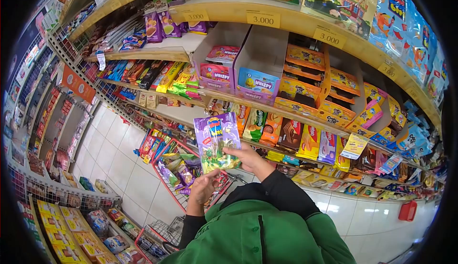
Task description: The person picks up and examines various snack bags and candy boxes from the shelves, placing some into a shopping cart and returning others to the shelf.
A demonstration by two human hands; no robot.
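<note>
A purple and green snack packet is held upright in front of me, its printed face towards the camera. My right hand grips its lower right side, thumb across the front. Curled at the packet's bottom edge, my left hand has its fingertips pinched against the lower edge. Below and behind the packet stands a red-framed shopping cart with several colourful snack packets in it.
Ahead, a curved shelf with price tags holds cartons of small snacks and rows of wafer packs. Boxed goods fill a display at lower left. A wire-basket trolley is near my left arm. A red container sits on the tiled floor.
</note>
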